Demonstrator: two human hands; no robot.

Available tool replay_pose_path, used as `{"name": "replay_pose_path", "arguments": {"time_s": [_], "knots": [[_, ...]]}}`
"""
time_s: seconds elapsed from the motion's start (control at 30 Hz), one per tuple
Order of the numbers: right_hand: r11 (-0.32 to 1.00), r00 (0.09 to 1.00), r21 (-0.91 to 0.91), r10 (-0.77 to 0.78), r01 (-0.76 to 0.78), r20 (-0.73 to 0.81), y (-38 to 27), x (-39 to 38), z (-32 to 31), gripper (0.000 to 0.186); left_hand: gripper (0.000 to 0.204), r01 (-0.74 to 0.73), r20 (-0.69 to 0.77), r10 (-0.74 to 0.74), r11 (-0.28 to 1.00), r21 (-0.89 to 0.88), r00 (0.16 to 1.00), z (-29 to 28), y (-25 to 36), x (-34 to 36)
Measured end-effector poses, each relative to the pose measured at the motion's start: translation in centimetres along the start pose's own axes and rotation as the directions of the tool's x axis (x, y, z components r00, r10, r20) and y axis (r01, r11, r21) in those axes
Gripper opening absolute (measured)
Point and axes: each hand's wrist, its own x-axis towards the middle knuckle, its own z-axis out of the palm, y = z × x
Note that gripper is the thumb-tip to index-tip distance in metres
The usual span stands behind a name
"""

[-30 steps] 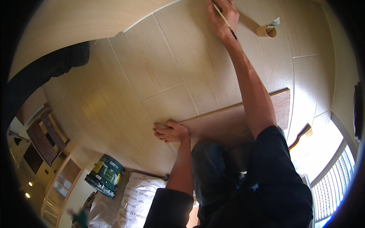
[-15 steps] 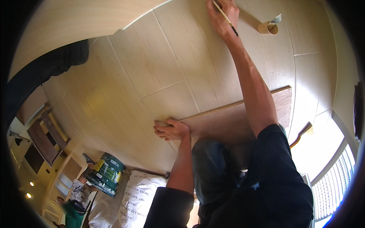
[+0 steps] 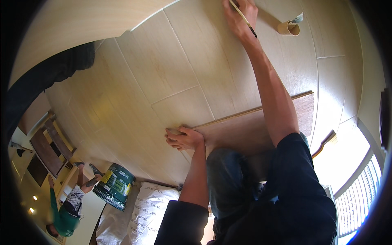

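At the top edge, my right hand point(image 3: 241, 18) is closed round a thin pale stick with a dark end point(image 3: 245, 19), its dark end lying back toward my wrist; the other end is hidden. My left hand point(image 3: 187, 139) rests low over the floor at the left end of a brown wood plank point(image 3: 237, 126). Its fingers are curled round a small, rounded, grey-beige pad point(image 3: 174, 132). The plank lies across in front of my knee and passes under my right forearm. To the right of my right hand stands a short cardboard tube point(image 3: 288, 28) with a crumpled pale piece sticking out.
A brush with pale bristles point(image 3: 324, 143) lies right of the plank. At lower left are a green bucket point(image 3: 114, 185) and white printed sacks point(image 3: 149, 212). Another person in a green top point(image 3: 67, 220) is beyond them. A dark trouser leg point(image 3: 57, 65) reaches in at left.
The person in green at lower left has shifted and now shows more fully, legs near the bucket. My two hands, the stick and the plank stay almost where they were.
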Motion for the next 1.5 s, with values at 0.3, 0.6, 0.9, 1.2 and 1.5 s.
{"name": "replay_pose_path", "arguments": {"time_s": [0.3, 0.6, 0.9, 1.2, 1.5], "knots": [[1.0, 0.999, -0.008, -0.005, 0.005, 0.054, 0.16, -0.02, 0.19, 0.018, 0.063, -0.002, -0.008, 0.002, 1.0, 0.008, 1.0, 0.07, -0.08, 0.05], [1.0, 1.0, -0.001, -0.024, 0.024, 0.018, 0.3, -0.25, 0.34, 0.018, 0.062, -0.002, -0.02, 0.002, 1.0, -0.004, 1.0, 0.29, -0.23, 0.06], [1.0, 0.999, 0.009, 0.014, -0.014, -0.052, 0.54, -0.09, 0.38, 0.018, 0.062, -0.01, -0.016, 0.009, 1.0, -0.011, 1.0, 0.23, -0.3, 0.12], [1.0, 0.999, 0.004, -0.031, 0.031, 0.024, 0.38, -0.11, 0.22, 0.018, 0.062, 0.002, 0.004, -0.002, 1.0, -0.008, 1.0, -0.02, -0.09, 0.04], [1.0, 1.0, 0.005, -0.023, 0.023, -0.02, 0.36, -0.09, -0.02, 0.018, 0.061, 0.0, -0.011, 0.0, 1.0, -0.011, 1.0, 0.11, -0.14, 0.09]]}}
